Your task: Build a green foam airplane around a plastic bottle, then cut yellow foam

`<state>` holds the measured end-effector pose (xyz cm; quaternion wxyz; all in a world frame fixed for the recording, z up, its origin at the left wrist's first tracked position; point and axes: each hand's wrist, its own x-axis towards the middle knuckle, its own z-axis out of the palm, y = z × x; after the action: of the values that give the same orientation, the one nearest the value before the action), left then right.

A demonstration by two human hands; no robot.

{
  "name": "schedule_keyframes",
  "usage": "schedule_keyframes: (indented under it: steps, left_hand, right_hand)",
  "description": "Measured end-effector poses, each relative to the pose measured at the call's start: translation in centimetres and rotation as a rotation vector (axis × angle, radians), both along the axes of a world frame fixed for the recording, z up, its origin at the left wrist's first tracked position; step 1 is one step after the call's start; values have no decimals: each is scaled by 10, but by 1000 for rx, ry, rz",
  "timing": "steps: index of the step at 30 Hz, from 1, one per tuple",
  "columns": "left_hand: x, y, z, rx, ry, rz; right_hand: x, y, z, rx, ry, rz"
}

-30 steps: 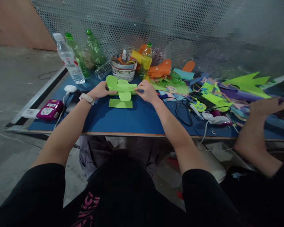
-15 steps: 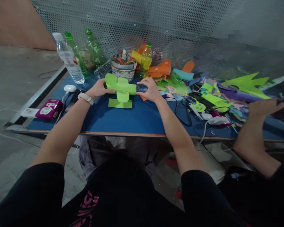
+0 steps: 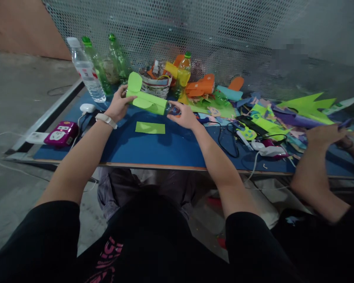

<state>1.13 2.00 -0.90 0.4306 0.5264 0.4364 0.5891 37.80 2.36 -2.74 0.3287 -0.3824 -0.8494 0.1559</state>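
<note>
Between my hands is a clear plastic bottle wrapped in bright green paper (image 3: 152,103), with rounded paper flaps sticking out from it. My left hand (image 3: 120,103) is closed on its left end, thumb in front, beside an upright flap. At the other end, my right hand (image 3: 183,114) grips the bare see-through part. The bottle is tilted, its left end higher, and is held above the blue table (image 3: 129,151). Below it lies a flat green paper rectangle (image 3: 150,127).
Upright bottles (image 3: 90,76) and a woven basket (image 3: 156,84) stand behind. A purple power socket (image 3: 61,134) lies at left. On the right are paper scraps (image 3: 262,116), an orange paper craft (image 3: 200,85), cables (image 3: 228,137) and a co-worker's hand (image 3: 324,135).
The green-wrapped bottle has been lifted at its left end and turned about its length, so its flaps face differently. My left hand rose with it; the co-worker's hand shifted slightly.
</note>
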Motion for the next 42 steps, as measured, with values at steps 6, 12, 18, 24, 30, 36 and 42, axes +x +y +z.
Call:
schedule_keyframes:
  steps: [6, 12, 18, 24, 30, 36, 42]
  left_hand:
    - [0, 10, -6, 3, -125, 99]
    - [-17, 27, -18, -114, 54, 314]
    - [-21, 8, -4, 133, 323, 444]
    - [5, -24, 2, 405, 688, 259]
    - [14, -14, -11, 473, 790, 180]
    - [14, -17, -3, 474, 861, 147]
    - [13, -9, -19, 520, 841, 4]
  right_hand:
    - [-19, -14, 5, 124, 102, -56]
    - [-20, -20, -1, 191, 12, -47]
    - [-43, -34, -5, 147, -132, 41]
    - [-64, -36, -13, 86, -253, 62]
    - [-50, -27, -11, -92, -346, 99]
    - [-45, -25, -8, -164, -303, 191]
    - [-44, -24, -6, -191, -321, 213]
